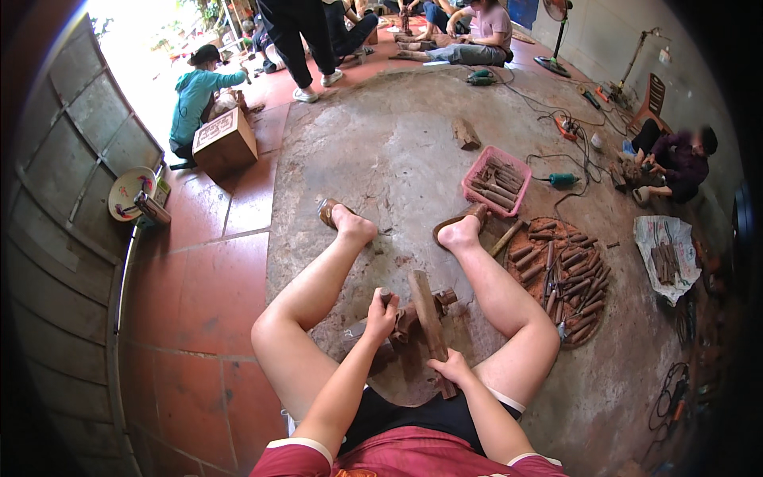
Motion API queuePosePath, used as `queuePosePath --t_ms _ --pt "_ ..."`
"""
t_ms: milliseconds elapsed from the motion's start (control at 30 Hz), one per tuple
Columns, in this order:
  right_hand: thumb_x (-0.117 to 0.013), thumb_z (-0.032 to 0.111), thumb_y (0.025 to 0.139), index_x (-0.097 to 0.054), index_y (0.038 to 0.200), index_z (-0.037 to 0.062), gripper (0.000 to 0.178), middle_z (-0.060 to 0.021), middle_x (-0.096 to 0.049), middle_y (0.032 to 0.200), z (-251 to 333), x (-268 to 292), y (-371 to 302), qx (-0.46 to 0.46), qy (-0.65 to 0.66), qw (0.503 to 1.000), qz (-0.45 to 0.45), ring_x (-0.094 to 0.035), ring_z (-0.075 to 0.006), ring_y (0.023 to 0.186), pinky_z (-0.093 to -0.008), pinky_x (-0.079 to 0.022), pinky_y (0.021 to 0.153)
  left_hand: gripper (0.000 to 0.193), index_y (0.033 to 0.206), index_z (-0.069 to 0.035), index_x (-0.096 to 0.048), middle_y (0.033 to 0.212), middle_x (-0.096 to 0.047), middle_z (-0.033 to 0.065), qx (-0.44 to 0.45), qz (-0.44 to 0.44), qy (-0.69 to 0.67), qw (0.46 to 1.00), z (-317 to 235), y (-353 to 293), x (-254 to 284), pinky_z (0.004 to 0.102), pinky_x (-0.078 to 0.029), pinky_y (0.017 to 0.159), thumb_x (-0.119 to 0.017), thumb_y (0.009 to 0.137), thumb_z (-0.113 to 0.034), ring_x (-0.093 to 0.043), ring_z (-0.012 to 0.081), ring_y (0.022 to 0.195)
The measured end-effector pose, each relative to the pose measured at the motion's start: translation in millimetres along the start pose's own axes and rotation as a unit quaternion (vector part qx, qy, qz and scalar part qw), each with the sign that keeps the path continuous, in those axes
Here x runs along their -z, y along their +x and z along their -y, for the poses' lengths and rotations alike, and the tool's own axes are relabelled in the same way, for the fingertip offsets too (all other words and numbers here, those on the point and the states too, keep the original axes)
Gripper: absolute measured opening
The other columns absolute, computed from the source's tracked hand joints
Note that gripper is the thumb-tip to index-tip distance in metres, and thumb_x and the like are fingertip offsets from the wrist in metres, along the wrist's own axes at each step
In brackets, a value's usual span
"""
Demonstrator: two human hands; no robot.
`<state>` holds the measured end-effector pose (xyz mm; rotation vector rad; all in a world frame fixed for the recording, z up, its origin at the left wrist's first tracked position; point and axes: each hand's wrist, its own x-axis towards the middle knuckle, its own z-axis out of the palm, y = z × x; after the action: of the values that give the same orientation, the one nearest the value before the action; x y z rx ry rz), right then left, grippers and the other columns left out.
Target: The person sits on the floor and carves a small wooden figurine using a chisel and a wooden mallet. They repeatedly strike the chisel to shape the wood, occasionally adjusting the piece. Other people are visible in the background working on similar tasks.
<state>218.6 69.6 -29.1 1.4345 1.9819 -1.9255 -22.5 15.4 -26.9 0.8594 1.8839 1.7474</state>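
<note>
Between my bent legs sits a dark brown piece of carved wood [407, 324], partly hidden by my hands. My left hand [381, 318] is closed round a chisel [386, 296]; only the butt of its brown handle shows above the fist, and its blade is hidden. My right hand [451, 367] grips the lower part of a long wooden mallet [427, 306], a plain bar slanting up across the right side of the workpiece. Whether the mallet touches the workpiece I cannot tell.
Right of my leg lies a round heap of wooden-handled chisels [568, 278]. A pink basket [498, 176] holds more. Farther right are a white bag [668, 258] with tools, power tools with cables [563, 180] and a seated person [671, 163]. Other people work at the back, near a box [226, 147].
</note>
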Motion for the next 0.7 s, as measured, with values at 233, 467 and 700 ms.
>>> queuePosePath --t_ms 233,467,700 --pt "-0.074 0.023 0.072 -0.066 0.091 -0.0045 0.034 -0.0145 -0.071 0.077 -26 -3 8 -0.007 -0.069 0.997 0.015 -0.07 -0.0201 0.067 -0.034 -0.055 0.066 0.01 0.096 -0.007 -0.047 0.078 -0.047 -0.002 -0.016 0.001 -0.012 1.0 -3 2 -8 0.0249 -0.04 0.062 -0.056 0.098 -0.013 -0.044 0.0081 0.069" --pt "-0.073 0.026 0.07 -0.067 0.086 -0.0042 0.035 -0.0144 -0.071 0.073 -4 -3 -5 -0.031 -0.033 0.999 0.014 -0.07 -0.022 0.068 -0.0353 -0.056 0.066 0.007 0.097 -0.008 -0.048 0.078 -0.047 -0.0022 -0.009 -0.005 -0.061 0.998 -4 -3 -1 0.0233 -0.04 0.063 -0.054 0.099 -0.009 -0.044 0.0077 0.07" --pt "-0.078 0.026 0.069 -0.067 0.091 -0.005 0.039 -0.0145 -0.069 0.081 18 2 -42 0.111 -0.029 0.987 -0.112 -0.068 -0.0201 0.073 -0.0335 -0.054 0.067 0.021 0.078 -0.007 -0.051 0.065 -0.049 -0.005 0.021 0.03 -0.186 0.982 -21 -8 11 0.0214 -0.036 0.053 -0.059 0.096 -0.013 -0.043 0.0036 0.059"
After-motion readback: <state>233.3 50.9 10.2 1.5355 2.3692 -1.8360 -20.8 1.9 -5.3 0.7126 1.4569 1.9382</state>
